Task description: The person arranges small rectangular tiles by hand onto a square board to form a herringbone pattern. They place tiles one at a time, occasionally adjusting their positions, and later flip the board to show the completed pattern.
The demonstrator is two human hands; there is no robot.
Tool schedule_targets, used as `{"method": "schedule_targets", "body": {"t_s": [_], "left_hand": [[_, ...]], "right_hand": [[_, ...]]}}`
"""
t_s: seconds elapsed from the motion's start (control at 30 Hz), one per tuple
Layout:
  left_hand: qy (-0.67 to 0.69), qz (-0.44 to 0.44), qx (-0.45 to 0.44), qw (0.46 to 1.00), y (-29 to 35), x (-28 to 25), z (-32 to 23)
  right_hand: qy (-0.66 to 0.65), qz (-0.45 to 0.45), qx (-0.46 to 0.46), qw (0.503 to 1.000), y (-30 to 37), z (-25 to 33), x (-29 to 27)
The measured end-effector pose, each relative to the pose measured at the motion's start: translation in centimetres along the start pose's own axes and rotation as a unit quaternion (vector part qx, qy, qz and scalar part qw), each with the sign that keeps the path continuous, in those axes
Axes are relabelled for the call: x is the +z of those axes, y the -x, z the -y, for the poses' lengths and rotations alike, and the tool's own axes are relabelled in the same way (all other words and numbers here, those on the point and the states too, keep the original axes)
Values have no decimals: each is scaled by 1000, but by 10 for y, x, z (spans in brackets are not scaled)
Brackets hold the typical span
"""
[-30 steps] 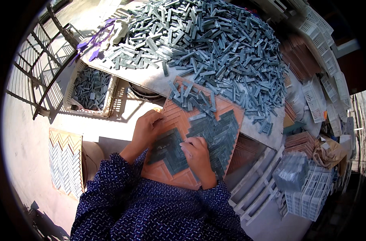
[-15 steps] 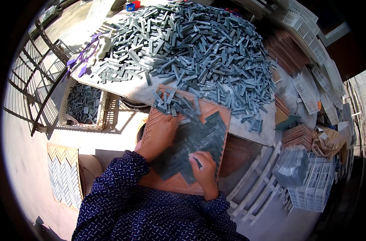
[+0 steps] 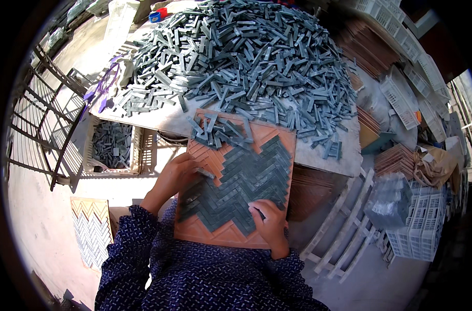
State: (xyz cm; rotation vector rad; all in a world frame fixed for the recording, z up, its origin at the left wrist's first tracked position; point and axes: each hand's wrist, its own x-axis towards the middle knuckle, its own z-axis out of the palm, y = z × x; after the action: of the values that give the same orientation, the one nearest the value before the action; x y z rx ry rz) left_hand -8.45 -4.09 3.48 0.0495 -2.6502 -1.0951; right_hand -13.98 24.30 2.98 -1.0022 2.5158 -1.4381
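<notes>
Here at the orange tray [image 3: 197, 230], the left hand [image 3: 175, 179] comes in over its left edge, fingers drawn narrow, with one grey strip [image 3: 206, 173] at the tips. That strip lies right against the fingers and points inward across the tray; whether it touches the surface, I can't tell.

Over on the tray's lower right, the right hand [image 3: 268, 220] is bent over the pattern, thumb and forefinger close together. Something dark shows in the curl, but I can't tell whether it's a held piece or shadow.

Between the two hands, filling the tray's middle, run the laid dark strips [image 3: 241, 179] in tight zigzags, with bare orange grooves at the tray's upper left. A small pile of loose strips [image 3: 215, 133] sits on the tray's top end, just beyond the left hand, and past the tray spreads the big heap [image 3: 241, 62] on the pale table [image 3: 345, 155].
</notes>
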Motion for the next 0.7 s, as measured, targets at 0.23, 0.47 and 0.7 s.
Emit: {"method": "schedule_targets", "body": {"t_s": [0.23,0.47,0.7], "left_hand": [[-11,61,-11,998,-12,9,18],[-16,115,4,993,-31,3,22],[21,165,41,985,-51,5,10]], "right_hand": [[-1,4,0,1000,3,3,-2],[7,11,-15,1000,0,2,0],[-23,22,-7,999,0,2,2]]}}
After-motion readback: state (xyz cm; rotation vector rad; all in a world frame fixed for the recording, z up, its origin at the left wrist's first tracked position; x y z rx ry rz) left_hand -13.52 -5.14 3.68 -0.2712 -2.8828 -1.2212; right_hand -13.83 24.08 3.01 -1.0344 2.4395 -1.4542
